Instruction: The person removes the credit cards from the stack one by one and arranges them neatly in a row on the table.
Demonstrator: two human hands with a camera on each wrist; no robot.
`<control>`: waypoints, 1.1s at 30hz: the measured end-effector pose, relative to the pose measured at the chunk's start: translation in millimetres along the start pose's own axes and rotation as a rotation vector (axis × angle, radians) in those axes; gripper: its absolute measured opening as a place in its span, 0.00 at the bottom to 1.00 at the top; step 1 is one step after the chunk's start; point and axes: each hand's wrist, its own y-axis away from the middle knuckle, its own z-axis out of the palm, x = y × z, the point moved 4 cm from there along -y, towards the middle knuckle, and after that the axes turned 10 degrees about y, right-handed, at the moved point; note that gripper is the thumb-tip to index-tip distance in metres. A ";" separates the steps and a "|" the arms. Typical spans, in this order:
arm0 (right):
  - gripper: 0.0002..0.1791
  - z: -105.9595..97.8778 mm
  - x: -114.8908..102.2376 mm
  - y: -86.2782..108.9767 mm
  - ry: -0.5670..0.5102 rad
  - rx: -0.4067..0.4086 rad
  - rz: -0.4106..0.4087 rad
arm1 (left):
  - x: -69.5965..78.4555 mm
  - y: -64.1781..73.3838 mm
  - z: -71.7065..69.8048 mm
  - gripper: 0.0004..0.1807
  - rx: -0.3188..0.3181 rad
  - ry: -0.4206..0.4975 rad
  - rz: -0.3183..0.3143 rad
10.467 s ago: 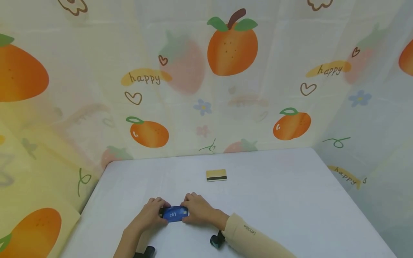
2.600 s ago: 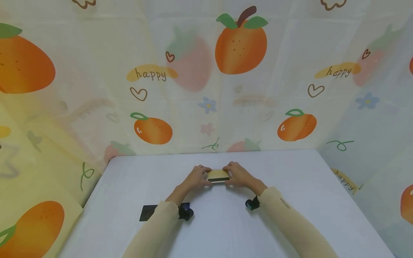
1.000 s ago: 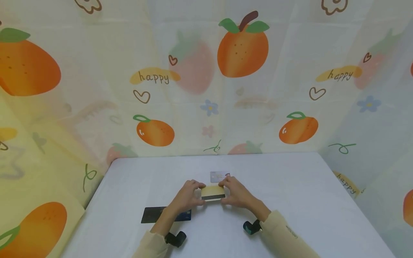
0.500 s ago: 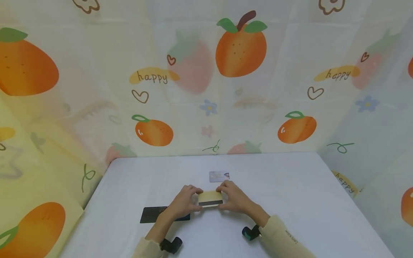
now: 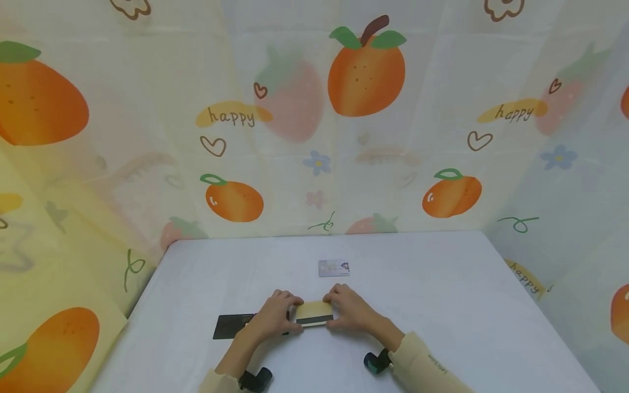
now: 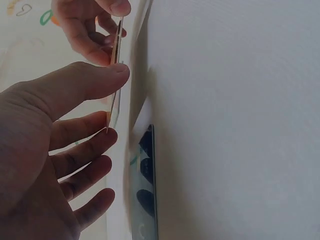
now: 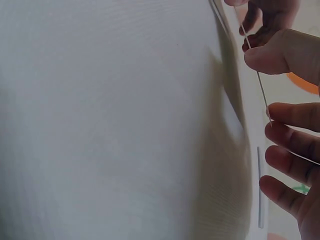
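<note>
Both hands pinch a gold card (image 5: 314, 307) with a black magnetic stripe, one hand at each short end. My left hand (image 5: 271, 315) has its thumb on the near edge and fingers on the far edge; my right hand (image 5: 352, 310) mirrors it. Both wrist views show the card (image 6: 116, 87) nearly edge-on, raised over the white table, with thumb and fingertips on opposite edges. Beneath my left hand lies a black card (image 5: 231, 326); the blue card beside it is mostly hidden by that hand. A silver card (image 5: 334, 268) lies flat farther back.
The white table (image 5: 417, 284) ends at a fruit-print cloth backdrop (image 5: 285, 164). Each wrist carries a small black camera, the left one (image 5: 256, 379) and the right one (image 5: 377, 361), low over the table.
Both hands have lifted the gold card off the silver card at the back and brought it toward me and slightly left. Earlier they held the blue card, now beside the black one.
</note>
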 end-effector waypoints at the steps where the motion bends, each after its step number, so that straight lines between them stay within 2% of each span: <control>1: 0.26 1.1 -0.8 -0.3 -0.001 -0.002 -0.006 | -1.2 0.7 0.1 0.29 -0.004 -0.005 -0.003; 18: 0.28 9.6 -11.0 -3.6 0.012 -0.077 0.016 | -6.8 9.1 0.6 0.28 -0.008 -0.035 -0.018; 33: 0.28 7.5 -17.0 -1.3 0.050 -0.086 0.022 | -5.7 13.0 -0.2 0.28 -0.012 -0.039 -0.018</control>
